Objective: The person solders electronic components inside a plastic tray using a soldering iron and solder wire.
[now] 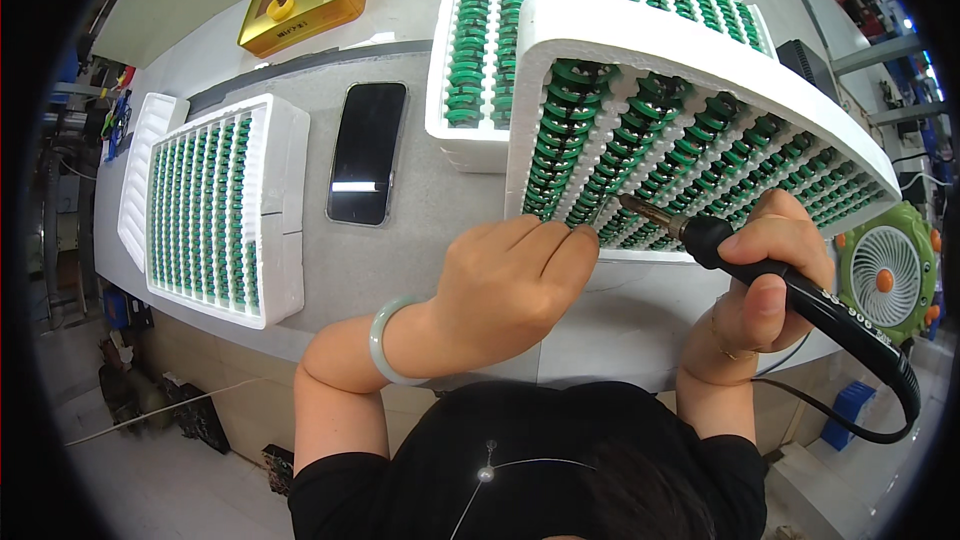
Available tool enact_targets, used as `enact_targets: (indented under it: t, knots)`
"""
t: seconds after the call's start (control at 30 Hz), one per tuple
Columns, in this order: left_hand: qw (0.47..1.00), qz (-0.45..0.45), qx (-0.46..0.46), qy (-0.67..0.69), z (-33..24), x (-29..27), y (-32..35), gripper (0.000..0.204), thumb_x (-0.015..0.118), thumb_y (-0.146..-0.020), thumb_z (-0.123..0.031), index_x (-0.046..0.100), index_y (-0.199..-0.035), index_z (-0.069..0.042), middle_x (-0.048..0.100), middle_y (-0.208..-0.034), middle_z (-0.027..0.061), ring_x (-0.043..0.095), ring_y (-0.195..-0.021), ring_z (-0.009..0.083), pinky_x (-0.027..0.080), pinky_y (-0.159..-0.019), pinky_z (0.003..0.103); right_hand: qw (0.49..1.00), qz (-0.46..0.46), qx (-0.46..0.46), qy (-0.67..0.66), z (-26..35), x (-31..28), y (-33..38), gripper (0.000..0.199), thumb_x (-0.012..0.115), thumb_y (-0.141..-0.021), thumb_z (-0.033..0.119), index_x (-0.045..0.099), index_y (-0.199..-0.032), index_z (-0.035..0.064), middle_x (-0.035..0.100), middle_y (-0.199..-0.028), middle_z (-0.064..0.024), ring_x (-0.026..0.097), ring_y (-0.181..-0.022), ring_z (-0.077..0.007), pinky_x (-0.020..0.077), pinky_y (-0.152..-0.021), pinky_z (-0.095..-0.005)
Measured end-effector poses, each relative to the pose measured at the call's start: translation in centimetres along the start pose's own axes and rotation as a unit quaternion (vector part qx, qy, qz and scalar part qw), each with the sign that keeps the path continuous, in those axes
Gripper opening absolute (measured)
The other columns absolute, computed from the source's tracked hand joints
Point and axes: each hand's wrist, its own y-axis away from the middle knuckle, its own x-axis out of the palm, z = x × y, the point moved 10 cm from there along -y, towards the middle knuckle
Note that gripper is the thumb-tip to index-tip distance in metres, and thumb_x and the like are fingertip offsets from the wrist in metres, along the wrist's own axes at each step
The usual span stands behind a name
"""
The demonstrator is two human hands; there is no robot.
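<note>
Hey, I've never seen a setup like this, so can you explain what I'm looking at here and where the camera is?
There's no robot here: these are a person's own bare hands. The picture comes from a wide fisheye camera worn on their head, looking down, so straight edges bend near the rim.

The right hand grips a black pen-like tool with a metal tip, which looks like a soldering iron. The left hand is curled by the lower edge of a tilted white tray full of green parts; whether it holds anything is hidden.

On the grey table are another filled tray behind, a third tray at left, a phone and a yellow box.
</note>
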Motion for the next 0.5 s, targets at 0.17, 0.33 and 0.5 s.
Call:
enact_targets:
  t: [0.17, 0.33, 0.5]
  knots:
    - [1.000, 0.024, -0.019, 0.006, 0.2, -0.6, -0.1, 0.014, 0.064, -0.058, 0.002, 0.057, -0.070, -0.002, 0.048, -0.054, 0.0043, 0.047, -0.044, 0.0181, 0.036, -0.041, 0.028, 1.000, -0.015, 0.009, -0.003, -0.2, -0.3, 0.0, 0.040, 0.052, -0.078, 0.043, 0.057, -0.067, 0.0043, 0.053, -0.055, -0.0043, 0.041, -0.045, -0.0141, 0.0294, -0.042, -0.0262]
    - [0.997, 0.040, -0.068, 0.009, 1.1, -1.6, -0.4, 0.012, 0.063, -0.059, 0.002, 0.057, -0.067, -0.004, 0.053, -0.054, 0.0050, 0.050, -0.046, 0.0200, 0.038, -0.042, 0.029, 0.997, -0.053, -0.044, -0.023, 1.1, -2.2, 0.3, 0.045, 0.052, -0.080, 0.047, 0.056, -0.068, 0.0038, 0.048, -0.051, -0.0028, 0.038, -0.043, -0.0126, 0.0261, -0.040, -0.0249]
    - [0.996, 0.050, -0.072, 0.013, 1.4, -1.3, -0.5, 0.011, 0.064, -0.060, 0.000, 0.057, -0.067, -0.005, 0.055, -0.056, 0.0051, 0.052, -0.048, 0.0201, 0.039, -0.043, 0.029, 0.995, -0.086, -0.041, -0.002, 1.9, -2.7, 0.8, 0.044, 0.051, -0.080, 0.047, 0.056, -0.069, 0.0045, 0.047, -0.049, -0.0018, 0.036, -0.042, -0.0120, 0.0245, -0.039, -0.0254]
